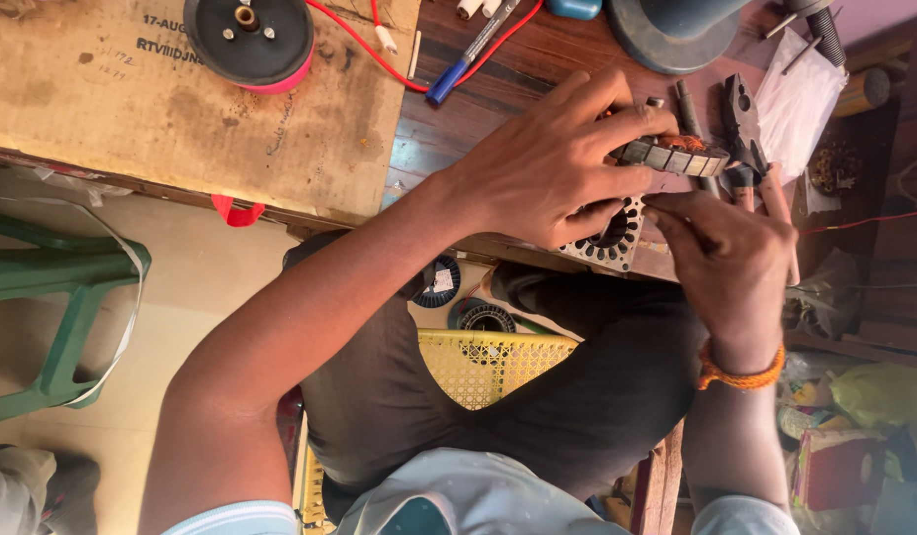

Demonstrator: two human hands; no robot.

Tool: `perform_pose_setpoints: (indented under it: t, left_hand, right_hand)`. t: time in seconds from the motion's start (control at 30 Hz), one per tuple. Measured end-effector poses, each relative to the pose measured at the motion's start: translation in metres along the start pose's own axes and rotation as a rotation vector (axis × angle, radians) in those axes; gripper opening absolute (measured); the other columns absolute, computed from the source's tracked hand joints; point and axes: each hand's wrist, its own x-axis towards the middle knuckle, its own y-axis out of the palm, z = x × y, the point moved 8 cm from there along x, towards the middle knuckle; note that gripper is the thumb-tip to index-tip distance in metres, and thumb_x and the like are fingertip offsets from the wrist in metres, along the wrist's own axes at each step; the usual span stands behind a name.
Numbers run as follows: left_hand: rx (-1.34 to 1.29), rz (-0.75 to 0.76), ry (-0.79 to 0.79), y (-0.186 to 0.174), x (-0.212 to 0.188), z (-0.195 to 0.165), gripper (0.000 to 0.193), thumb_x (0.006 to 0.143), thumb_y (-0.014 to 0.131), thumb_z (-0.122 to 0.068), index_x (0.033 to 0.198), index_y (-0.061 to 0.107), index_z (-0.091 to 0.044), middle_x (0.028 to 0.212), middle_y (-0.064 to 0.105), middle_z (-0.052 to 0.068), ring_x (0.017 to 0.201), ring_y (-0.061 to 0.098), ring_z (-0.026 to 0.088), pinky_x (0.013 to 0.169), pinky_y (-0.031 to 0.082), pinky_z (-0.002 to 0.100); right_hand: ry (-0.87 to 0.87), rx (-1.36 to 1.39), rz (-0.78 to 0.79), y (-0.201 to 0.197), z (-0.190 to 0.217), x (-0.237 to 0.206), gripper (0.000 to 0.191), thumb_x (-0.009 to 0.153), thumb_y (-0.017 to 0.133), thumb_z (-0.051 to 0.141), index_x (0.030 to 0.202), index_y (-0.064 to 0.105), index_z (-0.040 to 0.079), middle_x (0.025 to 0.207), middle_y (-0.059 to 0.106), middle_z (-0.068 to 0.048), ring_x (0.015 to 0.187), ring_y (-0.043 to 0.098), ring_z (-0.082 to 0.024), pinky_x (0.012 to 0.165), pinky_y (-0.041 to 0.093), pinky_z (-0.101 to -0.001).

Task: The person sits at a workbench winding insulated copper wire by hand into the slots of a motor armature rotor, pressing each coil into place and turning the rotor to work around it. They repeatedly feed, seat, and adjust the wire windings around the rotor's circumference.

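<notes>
My left hand (553,163) grips a round metal stator core (673,156) with slotted segments and copper winding, tilted on edge over the dark wooden bench (498,94). My right hand (726,263), with an orange thread band on the wrist, pinches at the core's near rim with its fingertips; whatever it pinches is too small to see. A second flat stator lamination ring (617,238) lies on the bench edge under both hands.
A black spool with red wire (249,40) sits on cardboard (132,109) at the upper left. A blue marker (463,54), pliers (746,124), a bolt (825,30) and white paper (800,94) lie on the bench. A green stool (67,297) stands left; a yellow mesh seat (488,362) is below.
</notes>
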Motion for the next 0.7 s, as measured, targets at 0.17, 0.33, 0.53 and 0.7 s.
perform_pose_setpoints:
  t: [0.17,0.33,0.53,0.7]
  left_hand:
    - [0.201,-0.042,0.129,0.005,-0.003,-0.01,0.036,0.09,0.074,-0.012,0.124,0.07,-0.023,0.149,0.047,0.007,0.116,0.051,0.03,0.097,0.049,0.044]
    - [0.432,-0.046,0.15,0.016,-0.005,-0.01,0.021,0.099,0.071,-0.016,0.12,0.069,-0.016,0.141,0.049,0.004,0.115,0.054,0.027,0.099,0.051,0.04]
    - [0.468,-0.086,0.156,0.013,-0.001,-0.015,0.014,0.1,0.072,-0.021,0.109,0.071,-0.011,0.14,0.052,0.008,0.119,0.056,0.031,0.096,0.052,0.042]
    - [0.478,-0.202,0.114,0.005,0.001,-0.02,0.018,0.096,0.07,-0.022,0.101,0.073,-0.005,0.136,0.048,0.001,0.11,0.056,0.026,0.095,0.05,0.04]
  right_hand:
    - [0.116,0.049,0.013,0.018,-0.023,-0.016,0.007,0.1,0.079,0.001,0.105,0.074,0.002,0.076,0.064,-0.012,0.061,0.06,-0.02,0.063,0.046,-0.0297]
    - [0.131,0.134,0.023,0.013,-0.024,-0.024,0.008,0.096,0.079,0.001,0.103,0.075,0.002,0.082,0.067,-0.01,0.066,0.062,-0.02,0.067,0.047,-0.0314]
    - [0.156,0.177,0.008,-0.014,-0.007,-0.011,0.01,0.093,0.079,-0.001,0.103,0.076,0.001,0.079,0.068,-0.009,0.063,0.059,-0.014,0.062,0.045,-0.0287]
    - [0.193,0.148,-0.007,-0.029,0.006,-0.008,0.012,0.091,0.079,-0.002,0.102,0.077,0.001,0.076,0.068,-0.008,0.06,0.057,-0.009,0.058,0.043,-0.0265]
